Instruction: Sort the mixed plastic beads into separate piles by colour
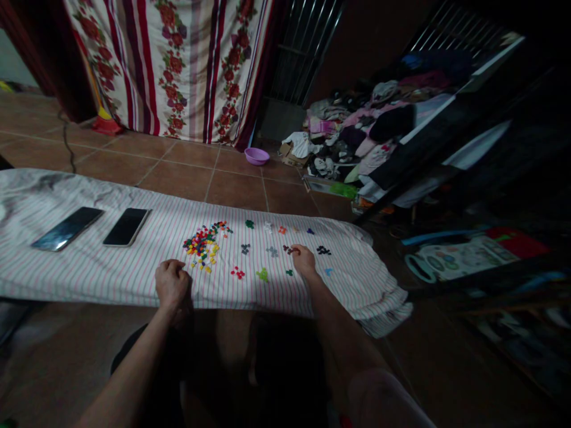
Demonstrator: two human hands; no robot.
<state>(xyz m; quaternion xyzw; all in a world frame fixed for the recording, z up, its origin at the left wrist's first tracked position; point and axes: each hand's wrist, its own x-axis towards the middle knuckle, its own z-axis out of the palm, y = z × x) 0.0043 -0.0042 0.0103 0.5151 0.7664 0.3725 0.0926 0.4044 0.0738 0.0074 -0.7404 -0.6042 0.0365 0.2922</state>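
The right hand [304, 260] reaches in from the near side, its fingertips at the small brown pieces [286, 249] in the middle row of sorted groups. Its thumb and forefinger point left and lie close together; whether a piece is pinched between them, I cannot tell. The left hand [172, 282] rests at the near edge of the striped cloth [156, 205], just left of the mixed pile [203, 242] of colored pieces. Its fingers are curled loosely inward, and I cannot tell whether they hold anything.

The pile spreads right of the two phones [127, 227], with yellow pieces [207, 269] strewn along its near side. Farther right lie small separate groups. In the far row are dark green [249, 224], white [267, 227], orange [282, 229] and dark blue [310, 231] pieces. Grey pieces [272, 252] lie left of the brown ones, and black pieces [323, 250] lie right of the right hand. Nearest are red [238, 273], lime green [263, 274] and light blue [328, 271] pieces.
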